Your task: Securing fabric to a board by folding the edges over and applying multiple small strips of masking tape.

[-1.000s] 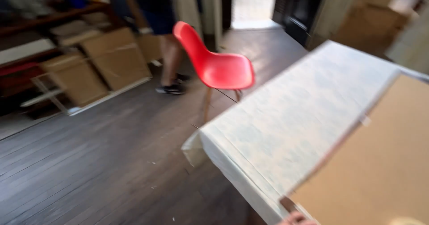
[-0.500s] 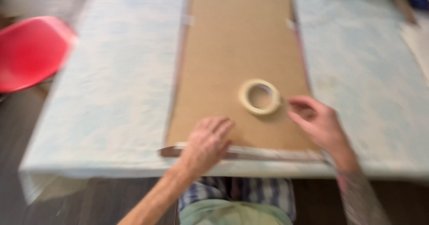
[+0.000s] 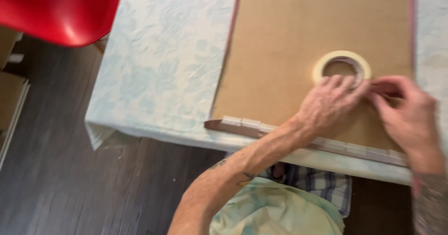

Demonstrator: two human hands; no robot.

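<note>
Both hands have been brought together at the tape roll near the table's front edge, the left hand resting curled on it and the right hand pinching at its side, so the tape is apparently being taken up.

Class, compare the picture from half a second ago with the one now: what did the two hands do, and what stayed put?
Both hands closed in on the roll of masking tape. The left hand left the board's near edge and now touches the roll; the right hand moved up beside it, fingers pinched at the roll's side. The roll stayed on the brown board, and the board stayed on the table.
</note>
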